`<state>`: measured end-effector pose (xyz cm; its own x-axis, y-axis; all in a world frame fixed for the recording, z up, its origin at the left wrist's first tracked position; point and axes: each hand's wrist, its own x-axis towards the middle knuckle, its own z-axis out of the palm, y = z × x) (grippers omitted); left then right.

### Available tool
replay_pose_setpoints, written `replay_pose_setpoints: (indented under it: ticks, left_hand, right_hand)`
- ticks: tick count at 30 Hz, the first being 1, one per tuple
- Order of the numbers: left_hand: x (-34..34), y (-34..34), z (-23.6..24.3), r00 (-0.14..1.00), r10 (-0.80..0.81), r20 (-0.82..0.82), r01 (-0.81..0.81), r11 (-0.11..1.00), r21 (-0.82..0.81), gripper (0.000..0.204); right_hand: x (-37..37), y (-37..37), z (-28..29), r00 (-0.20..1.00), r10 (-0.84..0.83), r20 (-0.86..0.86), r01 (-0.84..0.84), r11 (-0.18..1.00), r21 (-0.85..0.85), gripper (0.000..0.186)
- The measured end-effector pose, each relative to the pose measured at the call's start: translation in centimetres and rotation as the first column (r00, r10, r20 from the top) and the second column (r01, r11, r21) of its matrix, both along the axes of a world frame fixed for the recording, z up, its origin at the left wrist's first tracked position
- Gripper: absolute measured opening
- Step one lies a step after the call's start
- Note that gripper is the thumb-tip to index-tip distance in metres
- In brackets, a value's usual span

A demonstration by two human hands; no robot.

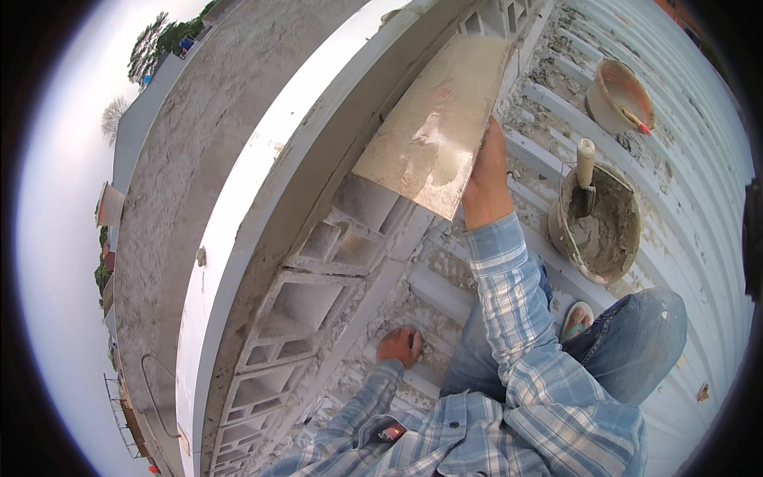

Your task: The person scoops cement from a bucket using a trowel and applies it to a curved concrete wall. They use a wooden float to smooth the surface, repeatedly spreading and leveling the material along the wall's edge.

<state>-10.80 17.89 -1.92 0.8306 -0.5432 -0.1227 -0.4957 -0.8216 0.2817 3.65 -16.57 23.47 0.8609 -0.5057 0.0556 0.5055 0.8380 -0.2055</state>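
My right hand [487,179] grips the near side edge of a flat rectangular board [433,119] smeared with wet, pale mortar. Its thumb and fingers are partly hidden behind that edge. The board lies tilted across the openings of a decorative hollow-block wall [306,306], close to a smooth plastered strip [274,230]. Lower down, my left hand [400,346] is curled near the foot of the wall, over the ribbed sheet. A small dark spot shows at its fingers; what it is, I cannot make out.
To the right, a bucket [598,230] of grey mortar holds an upright trowel [586,171]. Beyond it stands a second bucket [620,95] with a red-tipped tool. White ribbed metal roofing [683,246] lies under me, strewn with mortar crumbs. A white ledge [230,215] tops the wall.
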Motion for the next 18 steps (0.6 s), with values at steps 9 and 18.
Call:
replay_pose_setpoints:
  ticks: [9,18]
  left_hand:
    - [-0.4,0.1,0.2,1.000,0.023,-0.003,-0.023,0.999,-0.032,0.023]
    - [-0.1,-0.1,0.7,1.000,0.022,-0.013,-0.022,0.999,-0.043,0.023]
  right_hand:
    - [2.2,0.3,-0.2,0.999,-0.029,-0.030,0.030,0.999,0.023,0.032]
    - [2.0,0.8,-0.1,0.999,0.002,-0.036,-0.001,1.000,0.017,0.032]
